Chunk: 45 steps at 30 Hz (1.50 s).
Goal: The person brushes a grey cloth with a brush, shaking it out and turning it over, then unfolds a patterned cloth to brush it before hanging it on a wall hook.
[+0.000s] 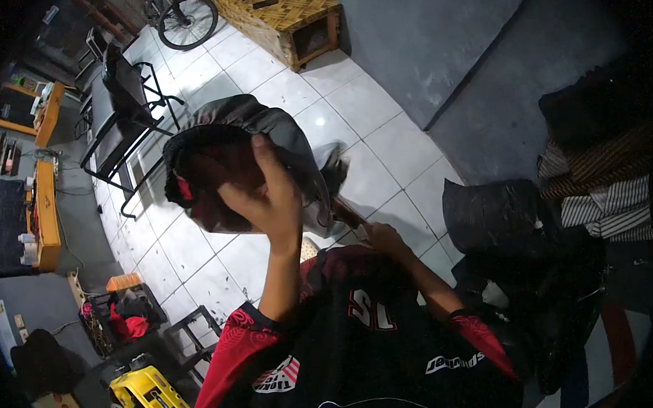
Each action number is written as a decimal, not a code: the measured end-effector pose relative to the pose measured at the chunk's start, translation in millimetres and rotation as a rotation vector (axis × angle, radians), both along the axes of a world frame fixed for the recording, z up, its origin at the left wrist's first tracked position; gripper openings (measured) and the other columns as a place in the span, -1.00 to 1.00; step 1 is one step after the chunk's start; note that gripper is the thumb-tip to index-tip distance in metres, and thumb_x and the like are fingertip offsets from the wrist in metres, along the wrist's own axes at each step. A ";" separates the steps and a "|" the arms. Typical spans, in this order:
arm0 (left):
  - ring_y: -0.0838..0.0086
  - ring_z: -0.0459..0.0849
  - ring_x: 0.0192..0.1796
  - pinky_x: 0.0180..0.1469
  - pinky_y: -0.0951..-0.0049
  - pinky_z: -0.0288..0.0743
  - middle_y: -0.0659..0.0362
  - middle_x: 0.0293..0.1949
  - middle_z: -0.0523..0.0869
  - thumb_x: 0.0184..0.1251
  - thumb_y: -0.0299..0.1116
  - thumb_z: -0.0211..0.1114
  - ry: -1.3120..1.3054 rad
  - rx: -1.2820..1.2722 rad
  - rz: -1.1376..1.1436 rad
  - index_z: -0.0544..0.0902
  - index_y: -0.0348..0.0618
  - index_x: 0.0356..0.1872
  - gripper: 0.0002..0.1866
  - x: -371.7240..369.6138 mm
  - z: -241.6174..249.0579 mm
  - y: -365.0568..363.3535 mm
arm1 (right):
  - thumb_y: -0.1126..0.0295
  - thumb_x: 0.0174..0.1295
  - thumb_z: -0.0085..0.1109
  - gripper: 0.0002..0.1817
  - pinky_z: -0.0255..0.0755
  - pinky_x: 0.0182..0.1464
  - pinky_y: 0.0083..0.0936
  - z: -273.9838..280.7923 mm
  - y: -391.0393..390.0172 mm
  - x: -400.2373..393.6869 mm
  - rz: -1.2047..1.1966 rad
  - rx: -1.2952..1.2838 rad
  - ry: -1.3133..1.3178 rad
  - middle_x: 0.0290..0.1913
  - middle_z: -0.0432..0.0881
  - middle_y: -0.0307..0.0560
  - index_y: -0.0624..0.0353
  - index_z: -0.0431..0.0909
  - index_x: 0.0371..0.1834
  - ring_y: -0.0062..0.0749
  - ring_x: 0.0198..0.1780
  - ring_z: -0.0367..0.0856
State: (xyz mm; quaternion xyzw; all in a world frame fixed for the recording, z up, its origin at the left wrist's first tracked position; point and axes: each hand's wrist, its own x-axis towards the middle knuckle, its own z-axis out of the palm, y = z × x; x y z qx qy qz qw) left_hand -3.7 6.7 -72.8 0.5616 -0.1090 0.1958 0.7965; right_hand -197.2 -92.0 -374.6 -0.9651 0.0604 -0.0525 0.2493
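A dark grey, hollow fabric item (278,125) with a thick black rim and a bit of red inside is held up in front of me. My left hand (263,196) reaches into its opening, thumb raised apart, the other fingertips partly lost in the dark interior. Lower down and to the right, my right hand (386,239) is closed round the handle of a brush (351,214). Its dark, motion-blurred head (334,168) is beside the right side of the fabric item.
White floor tiles (405,152) spread beyond my hands. A black-framed chair (119,119) stands at left, a patterned bench (280,22) and a bicycle wheel (188,23) at the back. Folded striped cloth (615,211) lies right; a yellow toy-like vehicle (152,398) sits lower left.
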 end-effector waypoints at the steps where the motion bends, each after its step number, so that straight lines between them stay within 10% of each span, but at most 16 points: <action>1: 0.45 0.47 -0.09 -0.01 0.49 0.34 0.05 -0.10 0.50 0.13 -0.56 0.19 0.020 0.052 -0.025 0.29 -0.35 0.04 -0.56 1.7 1.2 5.7 | 0.19 0.24 -0.22 -0.63 0.39 -0.30 -0.16 4.6 -6.8 -3.1 -0.013 0.020 0.169 -0.46 0.49 0.26 0.34 0.41 -0.27 0.09 -0.30 0.52; 6: 0.50 0.45 -0.06 -0.02 0.57 0.32 0.02 -0.03 0.44 0.13 -0.56 0.14 0.014 0.033 -0.297 -0.01 -0.36 0.27 -0.30 6.2 4.5 7.1 | 0.30 0.20 -0.14 -0.73 0.42 -0.31 -0.22 60.8 -28.7 20.1 -0.518 0.237 0.465 -0.47 0.50 0.10 0.33 0.41 -0.26 0.02 -0.41 0.53; 8: 0.49 0.46 -0.05 -0.01 0.56 0.32 0.00 -0.01 0.43 0.15 -0.49 0.14 0.146 0.068 -0.434 0.01 -0.39 0.25 -0.32 8.7 -1.3 13.4 | 0.36 0.27 -0.24 -0.75 0.37 -0.44 -0.36 121.5 -29.8 35.0 -0.419 0.259 -0.054 -0.63 0.40 0.02 0.30 0.41 -0.37 -0.11 -0.57 0.43; 12: 0.48 0.49 -0.07 -0.05 0.53 0.37 -0.02 -0.03 0.45 0.18 -0.44 0.11 0.321 0.204 -0.638 0.10 -0.41 0.22 -0.39 0.0 9.7 8.2 | 0.29 0.29 -0.28 -0.70 0.21 -0.55 -0.52 225.2 -12.6 58.0 -0.363 1.029 -0.240 -0.69 0.22 -0.15 0.22 0.30 -0.52 -0.44 -0.66 0.28; 14: 0.43 0.48 -0.01 0.03 0.51 0.33 -0.04 0.02 0.43 0.21 -0.45 0.09 0.296 0.132 -0.725 0.11 -0.40 0.22 -0.42 -4.5 17.8 1.3 | 0.32 0.28 -0.26 -0.71 0.21 -0.54 -0.57 210.2 -2.4 71.6 -0.204 -0.118 -0.734 -0.69 0.26 -0.15 0.24 0.29 -0.54 -0.50 -0.63 0.32; 16: 0.41 0.47 0.02 0.07 0.50 0.31 -0.05 0.05 0.41 0.22 -0.45 0.08 0.280 0.047 -0.783 0.11 -0.38 0.23 -0.43 -7.9 29.9 -3.5 | 0.38 0.23 -0.18 -0.79 0.28 -0.48 -0.43 212.2 5.3 62.9 -0.210 1.013 -0.126 -0.59 0.39 0.03 0.30 0.32 -0.47 -0.27 -0.53 0.43; 19: 0.54 0.44 -0.04 0.01 0.60 0.29 0.09 0.03 0.42 0.25 -0.50 0.03 0.240 -0.026 -0.806 0.06 -0.33 0.26 -0.44 -0.7 49.7 -2.7 | 0.43 0.16 -0.12 -0.84 0.34 -0.38 -0.31 103.9 8.4 55.6 -0.224 0.596 -0.289 -0.45 0.49 0.18 0.34 0.38 -0.34 -0.08 -0.40 0.49; 22: 0.51 0.44 -0.01 0.05 0.59 0.27 0.08 0.05 0.41 0.23 -0.50 0.04 0.185 0.012 -0.781 0.07 -0.32 0.26 -0.43 7.1 53.7 0.8 | 0.41 0.10 -0.07 -0.77 0.40 -0.26 -0.20 -10.6 -7.7 7.4 0.004 0.217 0.197 -0.38 0.54 0.19 0.28 0.43 -0.21 -0.02 -0.34 0.53; 26: 0.48 0.43 0.04 0.12 0.57 0.22 0.05 0.07 0.41 0.23 -0.51 -0.01 0.253 0.082 -0.764 0.09 -0.33 0.25 -0.45 12.9 51.7 14.2 | 0.29 0.12 -0.13 -0.70 0.41 -0.25 -0.12 -17.3 -25.7 -52.9 -0.136 0.107 0.664 -0.37 0.54 0.19 0.23 0.44 -0.18 -0.02 -0.30 0.55; 31: 0.47 0.50 -0.03 0.05 0.50 0.33 0.04 -0.01 0.48 0.19 -0.43 0.08 0.182 0.132 -0.799 0.14 -0.36 0.22 -0.43 19.3 49.9 18.1 | 0.27 0.26 -0.31 -0.68 0.35 -0.41 -0.24 15.3 -49.2 -40.4 -0.378 0.192 0.508 -0.44 0.53 0.17 0.25 0.42 -0.34 0.01 -0.40 0.53; 33: 0.49 0.53 -0.10 -0.01 0.53 0.38 0.06 -0.06 0.51 0.16 -0.41 0.14 0.140 0.168 -0.833 0.16 -0.38 0.21 -0.40 13.2 52.2 11.3 | 0.18 0.31 -0.38 -0.62 0.25 -0.51 -0.36 69.0 -41.5 -10.8 -0.552 0.343 -0.162 -0.58 0.44 0.00 0.24 0.35 -0.42 -0.15 -0.58 0.44; 37: 0.55 0.48 -0.09 -0.01 0.59 0.33 0.11 -0.09 0.52 0.06 -0.43 0.30 0.063 0.388 -0.942 0.19 -0.42 0.19 -0.32 3.2 58.8 -3.1 | 0.16 0.35 -0.42 -0.63 0.12 -0.55 -0.57 214.4 1.2 40.8 -0.543 1.142 -0.431 -0.63 0.20 -0.29 0.17 0.25 -0.48 -0.58 -0.61 0.20; 41: 0.56 0.45 -0.05 0.04 0.59 0.25 0.12 -0.04 0.49 0.06 -0.43 0.29 -0.026 0.357 -0.999 0.18 -0.42 0.19 -0.32 -5.6 67.9 -12.8 | 0.44 0.23 -0.21 -0.84 0.25 -0.43 -0.36 194.5 26.4 67.4 -0.337 0.586 -0.721 -0.54 0.38 0.00 0.35 0.31 -0.33 -0.26 -0.46 0.38; 45: 0.51 0.50 -0.08 0.01 0.58 0.30 0.07 -0.07 0.51 0.07 -0.45 0.23 -0.001 0.339 -0.892 0.18 -0.46 0.18 -0.35 5.1 80.4 2.8 | 0.43 0.00 0.11 -0.53 0.37 -0.22 -0.17 91.3 15.7 48.1 -0.093 0.265 -0.070 -0.29 0.47 0.29 0.40 0.28 -0.01 0.15 -0.22 0.47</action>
